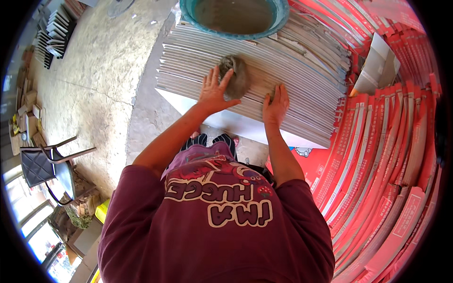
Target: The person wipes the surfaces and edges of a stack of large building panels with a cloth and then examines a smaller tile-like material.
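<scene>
My left hand is open, fingers spread, over a row of thin slabs packed side by side with their pale edges upward. Against its thumb side rests a grey-brown, wet-looking lump; whether it is a sponge or a bunched cloth I cannot tell. My right hand lies farther right on the same edges, its fingers stretched out and its thumb apart, slightly blurred. A darker, damp-looking patch shows on the edges between my hands. Just beyond stands a teal basin of murky brown water.
Red cartons stand packed along the right, with a torn cardboard piece among them. A black chair is on the concrete floor at left. Dark racks holding panels stand at far left.
</scene>
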A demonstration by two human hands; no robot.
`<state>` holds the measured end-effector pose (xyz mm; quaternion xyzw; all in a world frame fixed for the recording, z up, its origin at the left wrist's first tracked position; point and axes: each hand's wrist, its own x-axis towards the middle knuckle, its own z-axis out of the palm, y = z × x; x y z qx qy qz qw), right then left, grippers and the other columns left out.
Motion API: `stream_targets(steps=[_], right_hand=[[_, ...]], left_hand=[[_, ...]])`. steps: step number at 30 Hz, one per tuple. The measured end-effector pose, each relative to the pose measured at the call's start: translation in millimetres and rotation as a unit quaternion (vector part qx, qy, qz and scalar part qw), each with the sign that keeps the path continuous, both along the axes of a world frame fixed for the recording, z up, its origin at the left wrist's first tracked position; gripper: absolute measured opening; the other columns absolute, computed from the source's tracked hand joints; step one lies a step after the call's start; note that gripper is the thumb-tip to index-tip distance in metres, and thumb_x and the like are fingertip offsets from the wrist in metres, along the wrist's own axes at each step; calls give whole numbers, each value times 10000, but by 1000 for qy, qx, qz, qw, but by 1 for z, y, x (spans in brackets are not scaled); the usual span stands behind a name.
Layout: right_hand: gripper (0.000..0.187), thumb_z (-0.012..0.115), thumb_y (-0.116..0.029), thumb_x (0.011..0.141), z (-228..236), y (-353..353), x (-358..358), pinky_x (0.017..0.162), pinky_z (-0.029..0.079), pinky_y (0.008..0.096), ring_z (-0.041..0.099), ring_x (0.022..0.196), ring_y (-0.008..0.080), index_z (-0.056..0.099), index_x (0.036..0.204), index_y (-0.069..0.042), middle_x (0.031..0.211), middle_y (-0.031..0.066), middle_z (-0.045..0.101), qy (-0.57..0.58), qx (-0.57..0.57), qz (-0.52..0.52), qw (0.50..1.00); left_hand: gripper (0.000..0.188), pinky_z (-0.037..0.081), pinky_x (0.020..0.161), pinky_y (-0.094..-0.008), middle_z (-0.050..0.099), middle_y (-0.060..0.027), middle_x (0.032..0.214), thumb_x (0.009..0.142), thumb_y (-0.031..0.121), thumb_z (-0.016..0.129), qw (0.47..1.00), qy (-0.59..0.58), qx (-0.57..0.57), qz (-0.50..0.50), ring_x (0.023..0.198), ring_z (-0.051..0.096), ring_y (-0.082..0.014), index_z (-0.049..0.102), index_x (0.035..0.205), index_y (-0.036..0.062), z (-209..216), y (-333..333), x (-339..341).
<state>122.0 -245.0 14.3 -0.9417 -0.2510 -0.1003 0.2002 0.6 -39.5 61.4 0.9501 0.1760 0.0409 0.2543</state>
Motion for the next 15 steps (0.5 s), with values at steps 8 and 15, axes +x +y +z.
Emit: stream_targets(steps=[8, 15], right_hand=[[503, 526, -263, 853, -1, -1, 0, 1084, 222, 420, 315, 1290, 279, 426, 1293, -40, 1392, 120, 364, 2, -4, -4, 1000], [501, 545, -236, 841, 4, 3, 1, 1081, 225, 422, 318, 1291, 274, 428, 1286, -40, 1386, 125, 370, 12, -4, 2, 1000]], left_hand=[[761, 259, 1031, -492, 192, -249, 1434, 676, 265, 723, 995, -20, 77, -56, 1299, 247, -406, 378, 1350, 197, -20, -13, 62], [630, 363, 932, -430, 384, -128, 1329, 646, 183, 713, 985, -94, 124, -77, 1134, 420, -325, 487, 1226, 87, -29, 31, 100]])
